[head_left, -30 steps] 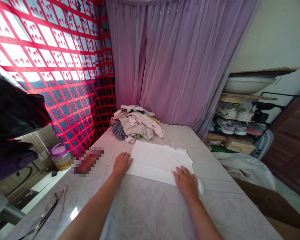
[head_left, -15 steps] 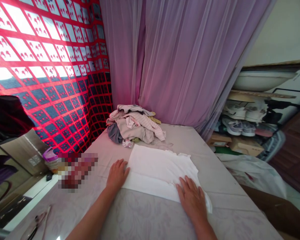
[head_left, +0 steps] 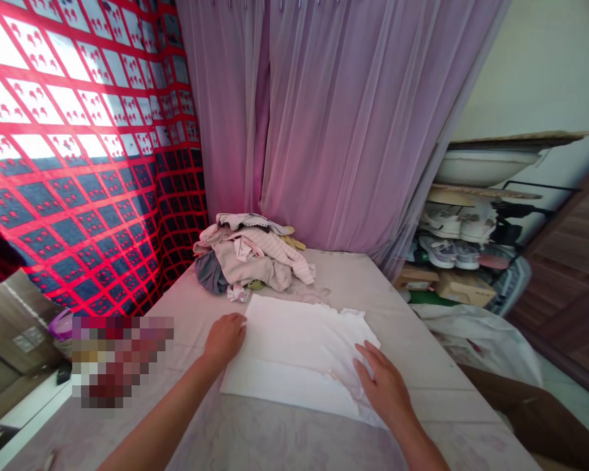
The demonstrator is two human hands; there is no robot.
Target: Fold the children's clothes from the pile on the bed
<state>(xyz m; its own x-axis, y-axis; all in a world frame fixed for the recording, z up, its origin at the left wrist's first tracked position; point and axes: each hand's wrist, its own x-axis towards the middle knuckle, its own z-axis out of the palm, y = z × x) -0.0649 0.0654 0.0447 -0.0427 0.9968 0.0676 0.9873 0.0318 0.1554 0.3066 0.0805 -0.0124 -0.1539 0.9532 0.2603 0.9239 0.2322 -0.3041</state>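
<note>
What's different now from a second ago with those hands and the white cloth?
The left hand has moved forward along the left edge of the white cloth, leaving its near corner uncovered. The right hand has shifted outward, toward the right edge. No firm grip shows. The cloth still lies spread, and the clothes pile remains behind it.

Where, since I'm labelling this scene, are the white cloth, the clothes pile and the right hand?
White cloth (head_left: 294, 343): head view, the middle of its spread upper surface.
Clothes pile (head_left: 252, 258): head view, the front middle of the heap.
Right hand (head_left: 385, 386): head view, the back of the hand.
</note>
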